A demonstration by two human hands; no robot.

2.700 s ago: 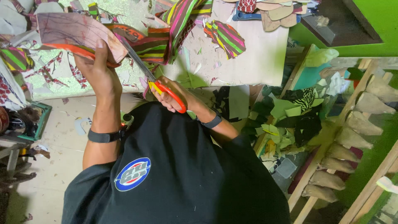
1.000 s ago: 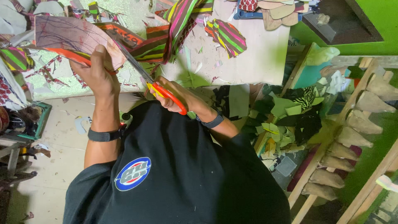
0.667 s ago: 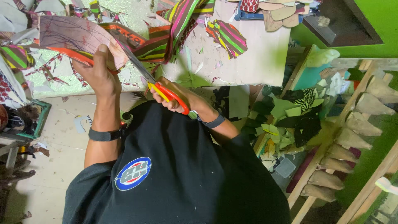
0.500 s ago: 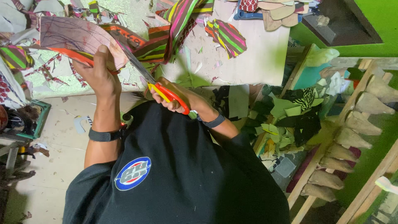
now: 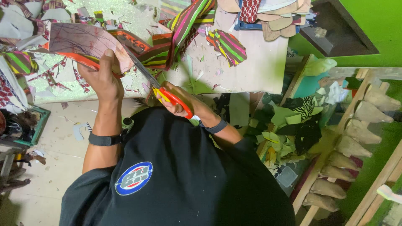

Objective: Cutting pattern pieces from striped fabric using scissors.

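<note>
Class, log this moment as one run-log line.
left hand: holds fabric piece | right hand: grips scissors | blades at fabric edge

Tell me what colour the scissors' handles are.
The handles are orange-red with yellow inside, held in the right hand; the head view shows them best.

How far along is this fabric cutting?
Done: a striped cut piece and scraps lie on the table. In hand: the left hand holds a striped fabric sheet while the right hand works orange-handled scissors into its edge. Left: most of that sheet remains uncut.
</note>
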